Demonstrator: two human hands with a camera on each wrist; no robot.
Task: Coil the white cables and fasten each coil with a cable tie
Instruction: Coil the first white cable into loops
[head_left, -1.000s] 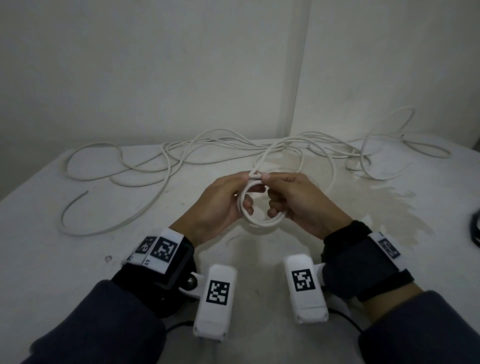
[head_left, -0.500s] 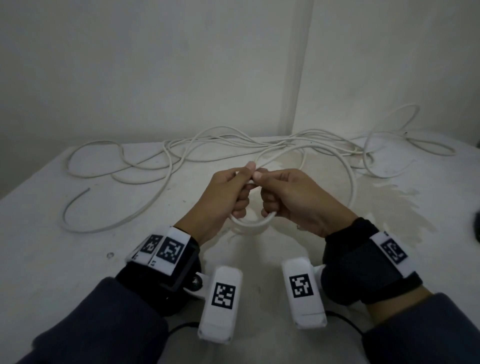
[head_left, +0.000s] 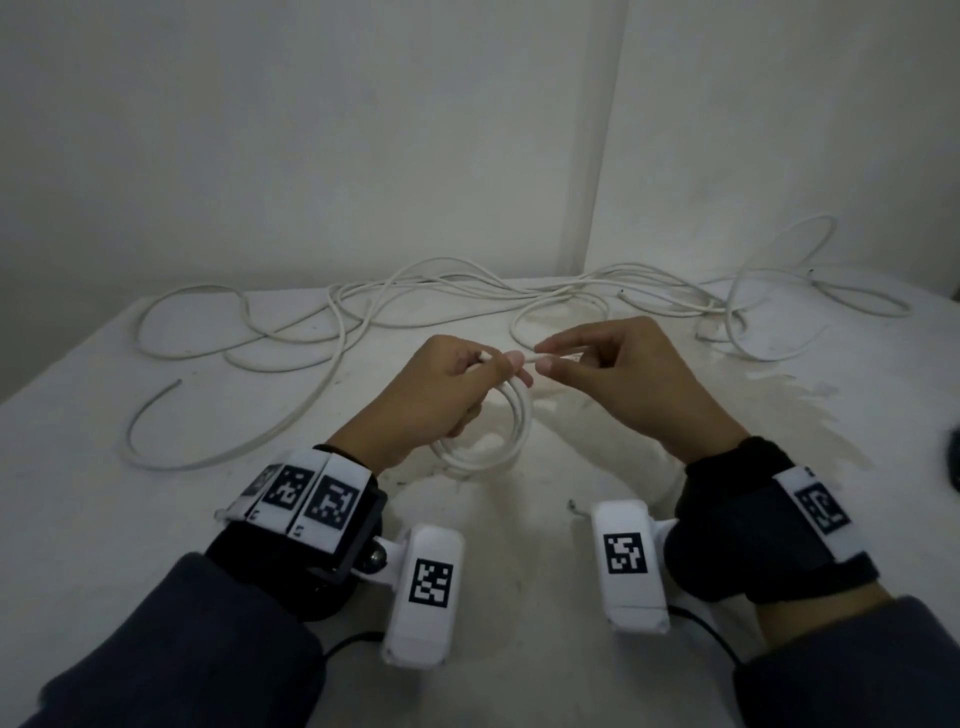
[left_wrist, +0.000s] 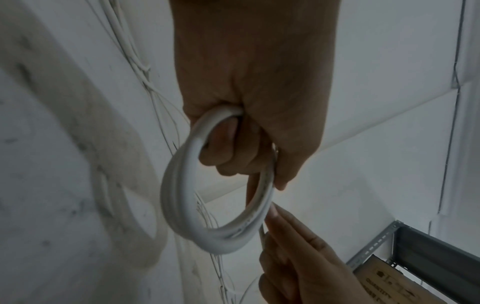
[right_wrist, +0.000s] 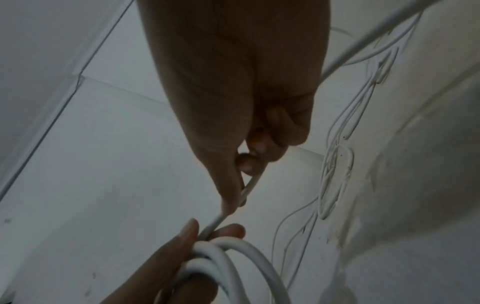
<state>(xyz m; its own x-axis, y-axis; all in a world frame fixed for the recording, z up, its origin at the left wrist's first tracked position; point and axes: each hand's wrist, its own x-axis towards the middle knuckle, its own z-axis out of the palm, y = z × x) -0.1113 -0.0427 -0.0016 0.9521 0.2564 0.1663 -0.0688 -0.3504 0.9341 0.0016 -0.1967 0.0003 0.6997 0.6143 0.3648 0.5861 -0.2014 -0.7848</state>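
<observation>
A: How far is the task, as you judge it?

B: At an early stage, I think. One small coil (head_left: 485, 431) of white cable is made, with a few turns, and the left hand (head_left: 441, 395) holds it just above the table (head_left: 104, 493). I see no tie closed around it yet. Behind the coil, toward the wall, many loose cables (head_left: 363, 306) lie tangled across the table, so most of the coiling is left.

A: What is the thin white piece between the two hands?

B: A thin strand (right_wrist: 231, 207) runs from the top of the coil to the right hand (head_left: 623, 384). It may be the cable tie, or the cable's own thin end; the views do not let me decide.

A: And the left fingers?

B: They are curled through the coil and close around its turns. In the left wrist view the coil (left_wrist: 218, 185) hangs from them like a ring. Thumb and forefinger are pressed together at the top of the coil, where the strand begins.

A: The right ones?

B: Thumb and forefinger pinch the strand just beside the coil, on its right side. The other fingers (right_wrist: 262, 142) are folded loosely toward the palm and hold nothing that I can see.

A: So what remains for this coil?

B: Probably the fastening itself.
</observation>
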